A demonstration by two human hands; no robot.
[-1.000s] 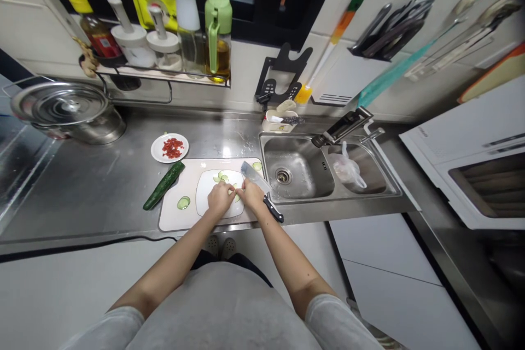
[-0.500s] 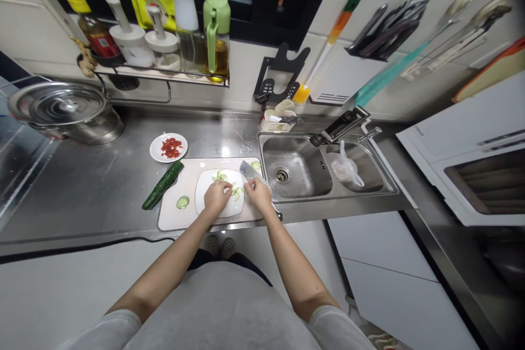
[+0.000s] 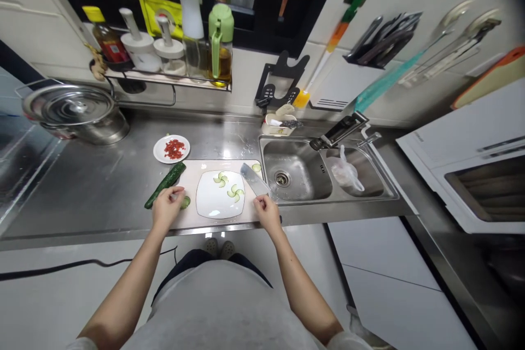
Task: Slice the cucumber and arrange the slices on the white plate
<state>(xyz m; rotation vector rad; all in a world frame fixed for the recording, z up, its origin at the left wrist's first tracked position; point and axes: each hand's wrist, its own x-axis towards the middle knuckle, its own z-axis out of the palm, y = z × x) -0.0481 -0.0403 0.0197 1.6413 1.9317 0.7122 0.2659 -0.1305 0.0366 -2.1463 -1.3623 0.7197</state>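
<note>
A square white plate (image 3: 219, 205) on the pale cutting board (image 3: 188, 220) holds two pinwheels of thin cucumber slices (image 3: 235, 193). My left hand (image 3: 166, 209) hovers over the board's left edge, fingers apart, beside round cucumber slices (image 3: 186, 202) and partly covering the end of the dark green cucumber (image 3: 165, 183). To the plate's right, a knife (image 3: 252, 178) lies slanted on the board. My right hand (image 3: 268, 213) is above its lower part, thumb and fingers pinched together; whatever they may hold is too small to see. Another slice (image 3: 256, 167) lies at the board's upper right corner.
A small plate of chopped red pieces (image 3: 174, 149) sits behind the cucumber. The sink (image 3: 295, 169) adjoins the board on the right, with a plastic bag (image 3: 346, 173) in its second basin. A lidded steel pot (image 3: 82, 120) stands far left, below a bottle rack (image 3: 172, 81).
My left hand has left the plate and moved left to the cucumber slices. My right hand has shifted slightly right and down. Both pinwheels now show uncovered.
</note>
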